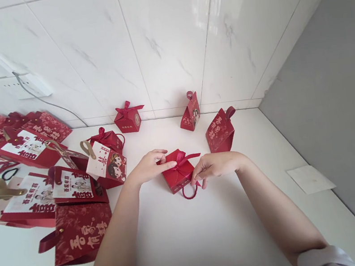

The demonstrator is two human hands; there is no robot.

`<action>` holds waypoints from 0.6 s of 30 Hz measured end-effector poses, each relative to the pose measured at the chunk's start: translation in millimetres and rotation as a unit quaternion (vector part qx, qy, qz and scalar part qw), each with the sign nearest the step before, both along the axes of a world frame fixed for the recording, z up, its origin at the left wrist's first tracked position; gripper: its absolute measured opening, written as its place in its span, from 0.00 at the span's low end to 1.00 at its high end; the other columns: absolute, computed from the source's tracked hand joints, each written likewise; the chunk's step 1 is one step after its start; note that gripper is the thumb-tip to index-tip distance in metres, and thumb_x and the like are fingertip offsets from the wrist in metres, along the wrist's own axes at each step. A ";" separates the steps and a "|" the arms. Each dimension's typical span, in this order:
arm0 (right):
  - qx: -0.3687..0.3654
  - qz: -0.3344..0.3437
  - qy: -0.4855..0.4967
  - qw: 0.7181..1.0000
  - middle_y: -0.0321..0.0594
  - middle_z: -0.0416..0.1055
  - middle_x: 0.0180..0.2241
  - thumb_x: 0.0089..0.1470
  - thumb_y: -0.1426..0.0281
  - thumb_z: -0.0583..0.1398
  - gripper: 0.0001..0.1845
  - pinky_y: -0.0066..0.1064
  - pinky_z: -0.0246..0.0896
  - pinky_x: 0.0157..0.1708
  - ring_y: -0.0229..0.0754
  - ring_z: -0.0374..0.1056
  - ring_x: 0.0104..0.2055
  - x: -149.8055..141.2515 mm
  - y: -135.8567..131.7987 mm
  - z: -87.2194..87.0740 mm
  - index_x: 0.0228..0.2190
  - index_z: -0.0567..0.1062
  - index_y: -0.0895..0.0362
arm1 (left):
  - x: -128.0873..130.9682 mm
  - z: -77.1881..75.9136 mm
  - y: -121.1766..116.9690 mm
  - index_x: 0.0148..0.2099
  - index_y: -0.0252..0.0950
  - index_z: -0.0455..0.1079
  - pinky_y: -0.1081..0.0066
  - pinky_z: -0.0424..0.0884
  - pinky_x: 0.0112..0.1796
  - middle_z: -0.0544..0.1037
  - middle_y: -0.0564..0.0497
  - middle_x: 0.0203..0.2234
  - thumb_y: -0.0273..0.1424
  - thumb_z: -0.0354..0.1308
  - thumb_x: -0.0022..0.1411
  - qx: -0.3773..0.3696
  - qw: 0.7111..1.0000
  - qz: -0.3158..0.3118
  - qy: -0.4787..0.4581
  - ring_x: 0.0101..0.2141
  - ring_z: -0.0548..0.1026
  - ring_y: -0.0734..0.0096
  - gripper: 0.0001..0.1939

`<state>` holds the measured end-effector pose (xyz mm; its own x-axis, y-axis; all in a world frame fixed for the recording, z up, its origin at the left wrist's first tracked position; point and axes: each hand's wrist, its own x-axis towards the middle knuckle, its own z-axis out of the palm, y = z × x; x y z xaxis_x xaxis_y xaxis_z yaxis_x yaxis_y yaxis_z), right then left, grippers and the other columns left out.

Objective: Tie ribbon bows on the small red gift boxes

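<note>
A small red gift box point(173, 177) sits on the white table in front of me, tied on top with a red ribbon bow point(181, 158). My left hand point(150, 164) grips its left side, the thumb lying over the top by the bow and the fingers curled at the back edge. At the box's right side, my right hand point(215, 165) is closed in a pinch on a ribbon tail point(198, 184), which pokes out below the fingertips. A red cord handle point(191, 196) loops from the front of the box onto the table.
Several red gift boxes and bags point(85, 230) crowd the left. Along the tiled wall stand a bow-tied box point(128, 119), a triangular box point(190, 115) and a strapped box point(220, 132). A white card point(311, 178) lies right. A grey cable point(46, 100) hangs from the wall socket.
</note>
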<state>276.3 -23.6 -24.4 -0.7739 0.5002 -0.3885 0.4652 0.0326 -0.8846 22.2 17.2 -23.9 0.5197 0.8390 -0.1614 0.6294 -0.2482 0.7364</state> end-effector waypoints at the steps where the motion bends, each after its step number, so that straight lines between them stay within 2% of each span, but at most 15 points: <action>1: -0.003 -0.002 -0.014 1.000 0.38 0.76 0.42 0.58 0.60 0.58 0.15 0.29 0.62 0.43 0.41 0.76 0.36 2.5 -0.7 1.9 0.39 0.79 0.55 | 0.6 1.3 -1.2 0.22 0.36 0.62 0.64 0.65 0.47 0.74 0.45 0.48 0.52 0.60 0.51 0.008 1.000 -0.007 0.011 0.56 0.65 0.51 0.24; 3: -0.018 -0.030 -0.043 0.998 0.40 0.77 0.38 0.55 0.57 0.59 0.16 0.30 0.63 0.40 0.43 0.76 0.34 9.4 -1.7 5.7 0.33 0.78 0.57 | 0.8 4.0 -3.1 0.22 0.36 0.63 0.64 0.66 0.47 0.74 0.46 0.48 0.53 0.60 0.51 0.015 0.999 -0.009 0.027 0.55 0.66 0.52 0.24; 6: -0.001 -0.126 -0.056 0.990 0.42 0.76 0.28 0.54 0.52 0.58 0.21 0.32 0.64 0.31 0.41 0.72 0.24 18.7 -0.9 8.3 0.26 0.72 0.58 | -0.1 8.1 -5.2 0.24 0.37 0.69 0.64 0.64 0.50 0.69 0.47 0.55 0.52 0.58 0.53 0.005 0.999 -0.003 0.036 0.55 0.67 0.54 0.23; 8: 0.074 -0.214 -0.025 0.974 0.39 0.74 0.25 0.56 0.51 0.55 0.22 0.32 0.62 0.29 0.39 0.68 0.21 18.6 1.4 6.3 0.27 0.70 0.58 | -0.2 10.6 -6.7 0.26 0.37 0.72 0.65 0.64 0.50 0.68 0.48 0.57 0.52 0.56 0.55 -0.012 0.999 -0.023 0.030 0.56 0.66 0.55 0.22; 11: 0.204 -0.326 0.031 0.923 0.38 0.73 0.34 0.59 0.52 0.52 0.20 0.32 0.60 0.34 0.39 0.68 0.30 7.4 6.6 -3.0 0.33 0.70 0.55 | 1.1 13.0 -9.4 0.23 0.37 0.72 0.67 0.66 0.48 0.70 0.50 0.55 0.50 0.57 0.55 -0.026 0.996 -0.079 0.011 0.53 0.68 0.57 0.22; 12: 0.223 -0.339 0.035 0.913 0.38 0.72 0.37 0.60 0.52 0.52 0.19 0.32 0.60 0.37 0.40 0.68 0.35 2.1 8.5 -7.5 0.36 0.70 0.55 | 1.7 13.3 -10.3 0.22 0.36 0.71 0.67 0.66 0.46 0.70 0.51 0.54 0.49 0.58 0.55 -0.029 0.995 -0.095 0.009 0.51 0.69 0.57 0.22; 14: 0.206 -0.329 0.028 0.921 0.39 0.72 0.40 0.60 0.51 0.52 0.20 0.34 0.59 0.41 0.42 0.67 0.41 -7.7 12.2 -16.9 0.38 0.70 0.54 | 2.5 13.8 -11.6 0.20 0.35 0.69 0.68 0.67 0.43 0.71 0.51 0.51 0.49 0.60 0.53 -0.038 0.993 -0.110 0.011 0.47 0.71 0.59 0.22; 18: 0.092 -0.290 0.057 0.951 0.36 0.69 0.27 0.59 0.50 0.52 0.22 0.34 0.60 0.38 0.39 0.66 0.32 -14.6 16.6 -29.0 0.35 0.69 0.57 | 2.2 14.7 -12.3 0.18 0.34 0.67 0.68 0.67 0.37 0.75 0.49 0.43 0.50 0.58 0.53 -0.035 0.993 -0.107 0.026 0.38 0.73 0.62 0.25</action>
